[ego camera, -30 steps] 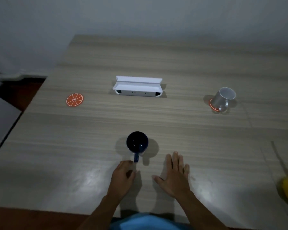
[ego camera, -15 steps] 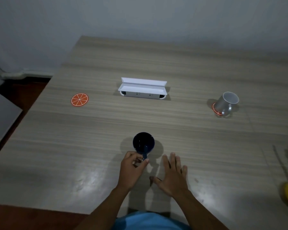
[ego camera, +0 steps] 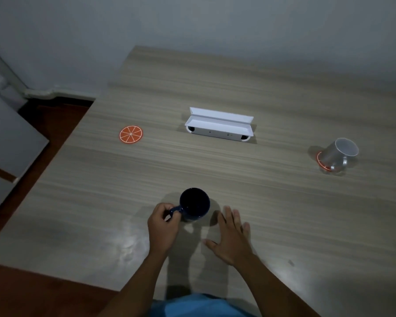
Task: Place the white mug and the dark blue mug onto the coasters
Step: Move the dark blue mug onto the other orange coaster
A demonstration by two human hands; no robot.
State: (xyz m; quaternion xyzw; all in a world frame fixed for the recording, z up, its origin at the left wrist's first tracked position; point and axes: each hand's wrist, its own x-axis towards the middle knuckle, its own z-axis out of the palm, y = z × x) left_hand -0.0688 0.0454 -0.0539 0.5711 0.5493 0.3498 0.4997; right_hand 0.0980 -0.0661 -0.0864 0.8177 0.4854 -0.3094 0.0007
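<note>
The dark blue mug stands near the front middle of the wooden table, its handle turned to the left. My left hand is shut on that handle. My right hand lies flat and open on the table just right of the mug. An orange-slice coaster lies bare at the left. At the right, the white mug stands on a second orange coaster, of which only the rim shows.
A white open box sits at the table's middle, between the two coasters. The table's left edge drops to a dark red floor. A grey panel stands at the far left.
My left hand reached forward from the table and closed on the dark blue mug's handle, which has swung from facing me to facing left. My right hand stayed flat.
</note>
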